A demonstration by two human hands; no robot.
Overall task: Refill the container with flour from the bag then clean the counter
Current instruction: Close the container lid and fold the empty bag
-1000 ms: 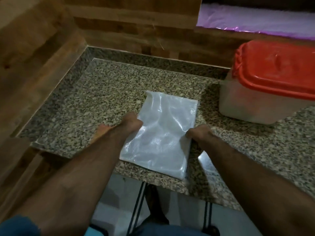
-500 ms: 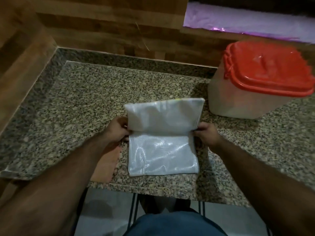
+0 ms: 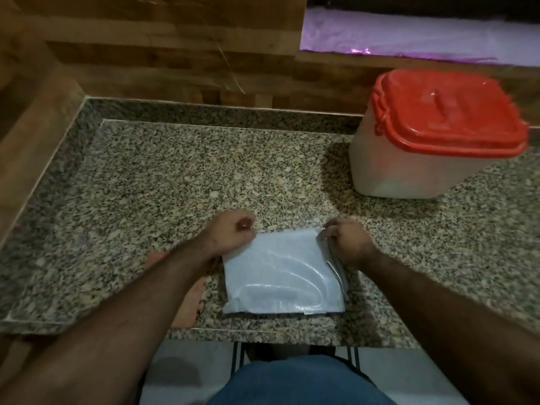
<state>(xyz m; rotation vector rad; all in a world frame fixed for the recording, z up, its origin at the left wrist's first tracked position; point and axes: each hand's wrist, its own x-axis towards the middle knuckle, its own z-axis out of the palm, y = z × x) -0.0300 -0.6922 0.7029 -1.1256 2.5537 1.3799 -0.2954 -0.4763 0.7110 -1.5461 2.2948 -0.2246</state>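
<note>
- Head view, your fingers: your left hand [image 3: 230, 233] is curled at the far left corner of the folded bag [image 3: 282, 276], and your right hand [image 3: 347, 239] is curled at the far right corner, fingertips pinching the plastic edge. Neither hand is spread flat; both are clenched on the bag's top fold.
- Head view, the bag: it lies flat and folded near the front edge of the counter [image 3: 175, 185], white and ribbed, with layered edges showing along its right side just under your right hand. It looks empty and slack, so it will slide and spring open if you let one corner go.
- Head view, the container [image 3: 420, 159]: it stands well apart to the far right, its red lid [image 3: 447, 112] on. I'd judge the refill done and this a tidying step.
- Doing this step well: keep both corners pinned level so the fold stays square, then run one hand along the crease while the other holds. Press air toward the open side rather than trapping it.
- What to watch: any flour left inside could puff out at the seam, so fold slowly and keep the opening away from the counter's front edge.
- I can't see loose flour on the speckled stone; the pattern would hide it, so wipe it anyway.
</note>
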